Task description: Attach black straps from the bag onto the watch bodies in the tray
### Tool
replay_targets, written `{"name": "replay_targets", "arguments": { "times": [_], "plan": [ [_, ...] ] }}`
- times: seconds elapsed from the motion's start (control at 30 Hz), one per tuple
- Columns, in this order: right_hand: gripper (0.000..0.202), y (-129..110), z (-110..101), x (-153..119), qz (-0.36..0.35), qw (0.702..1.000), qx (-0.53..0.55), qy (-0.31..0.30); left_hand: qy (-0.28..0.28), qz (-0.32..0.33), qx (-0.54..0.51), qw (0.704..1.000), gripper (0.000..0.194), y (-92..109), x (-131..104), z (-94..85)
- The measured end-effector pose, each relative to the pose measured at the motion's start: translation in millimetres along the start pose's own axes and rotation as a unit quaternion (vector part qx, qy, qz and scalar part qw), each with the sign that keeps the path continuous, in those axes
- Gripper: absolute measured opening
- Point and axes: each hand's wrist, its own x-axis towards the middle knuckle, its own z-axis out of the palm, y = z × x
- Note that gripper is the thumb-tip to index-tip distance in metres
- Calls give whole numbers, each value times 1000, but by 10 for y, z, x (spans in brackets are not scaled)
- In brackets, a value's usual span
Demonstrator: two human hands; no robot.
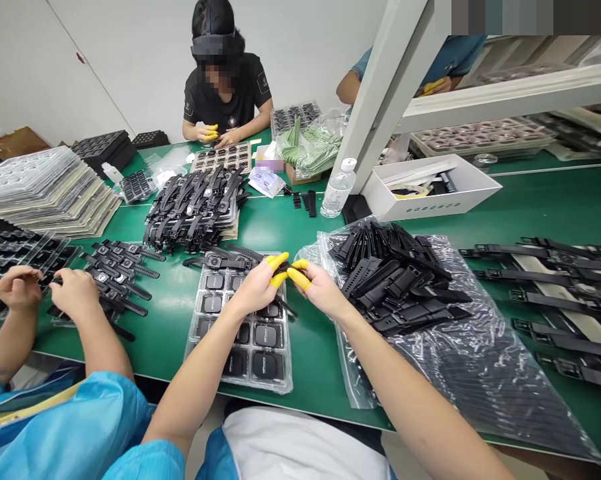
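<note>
My left hand (260, 285) and my right hand (314, 283) meet over the right edge of a clear tray (289, 373), both with yellow covers on the fingertips. Pinched between them is a small dark watch piece (282, 268), mostly hidden by the fingers; a black strap (286, 307) hangs below my left hand. Square black watch faces (266, 335) sit in the tray's compartments. Strapped watches (220, 260) lie across its far end. Just right of my right hand, a heap of black straps (395, 273) rests on a plastic bag (460, 373).
A co-worker's hands (75, 293) handle watches at the left; another person (225, 100) sits opposite. A water bottle (338, 190), a white box (435, 200) and a metal post (380, 93) stand beyond the strap heap. More strapped watches (570, 293) lie far right.
</note>
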Motion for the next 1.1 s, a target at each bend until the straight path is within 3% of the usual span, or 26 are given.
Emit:
{"name": "replay_targets", "arguments": {
  "times": [0.07,0.17,0.3,0.4,0.53,0.63,0.83,0.9,0.97,1.03,1.1],
  "plan": [
    [37,8,-51,13,-21,998,-52,-3,30,-17,10,999,46,4,23,-98],
    [34,12,-128,30,-46,991,-123,-7,32,-70,49,996,46,14,49,-414],
    [34,25,-172,37,-105,969,-224,-5,-68,-113,209,969,27,5,31,-907],
    [31,43,-145,19,-109,955,-272,-37,-135,-138,258,947,25,-6,-1,-1101],
    [19,42,-112,-10,-70,944,-312,-75,-200,-145,225,942,19,-29,-9,-1089],
    [12,17,-126,-18,-47,923,-371,-89,-232,-101,285,924,17,-67,8,-989],
    [12,6,-161,0,-44,885,-456,-84,-172,-40,391,903,24,-141,-38,-780],
    [16,21,-186,32,-82,883,-460,-36,-128,-30,423,897,26,-114,-87,-727],
    [23,42,-248,81,-129,870,-470,69,-98,-48,461,880,29,-48,-144,-701],
    [32,74,-354,137,-143,837,-493,193,-102,-88,487,863,30,45,-203,-705],
    [42,126,-484,187,-111,796,-526,278,-130,-122,493,852,31,143,-261,-724]
  ]
}}
